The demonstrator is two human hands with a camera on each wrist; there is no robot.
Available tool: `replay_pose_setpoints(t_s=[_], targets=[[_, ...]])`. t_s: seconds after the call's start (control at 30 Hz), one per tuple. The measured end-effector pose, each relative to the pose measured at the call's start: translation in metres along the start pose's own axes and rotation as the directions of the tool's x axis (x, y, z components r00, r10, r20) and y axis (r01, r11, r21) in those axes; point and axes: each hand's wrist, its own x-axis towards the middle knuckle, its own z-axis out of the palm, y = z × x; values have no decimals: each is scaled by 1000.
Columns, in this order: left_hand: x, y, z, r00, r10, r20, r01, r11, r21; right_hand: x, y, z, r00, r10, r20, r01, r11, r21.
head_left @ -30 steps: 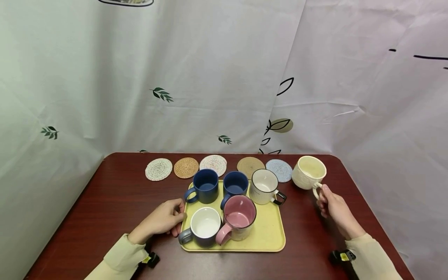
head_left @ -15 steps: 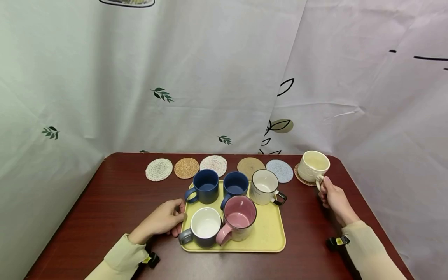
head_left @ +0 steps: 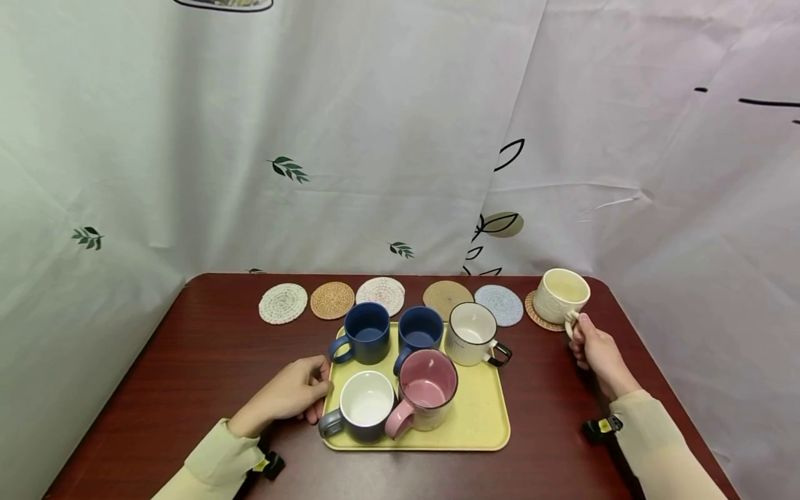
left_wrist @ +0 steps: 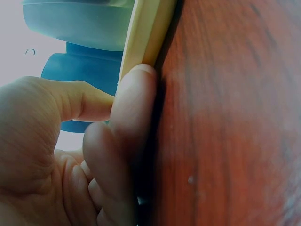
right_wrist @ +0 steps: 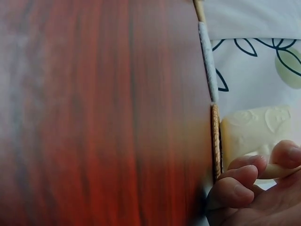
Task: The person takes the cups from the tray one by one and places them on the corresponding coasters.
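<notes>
Was a dark red, wood-grained table [head_left: 187, 375], rounded at its far corners. Carried a yellow tray [head_left: 478, 410] near the middle. Held, in a row along the far edge, a pale green-flecked coaster [head_left: 283, 303], an orange coaster [head_left: 332, 300], a red-flecked white coaster [head_left: 381, 294], a tan coaster [head_left: 446, 297], a light-blue coaster [head_left: 498, 305] and a partly covered brown coaster [head_left: 535, 317].

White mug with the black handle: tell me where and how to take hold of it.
Probably by the black handle, from the near right: the white mug stands upright, its handle jutting that way, clear of the other mugs, while a blue mug stands close on its left.
</notes>
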Motion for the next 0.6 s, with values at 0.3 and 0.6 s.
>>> replay_pose_setpoints(t_s=[0.3, 0.6], targets=[[-1, 2, 0, 1000, -8, -4, 8, 1000, 4, -2, -2, 1, 1000, 1, -4, -1, 1000, -27], [-2, 3, 0, 1000, -4, -7, 4, 1000, 4, -2, -3, 2, 1000, 24, -17, -25, 998, -51]])
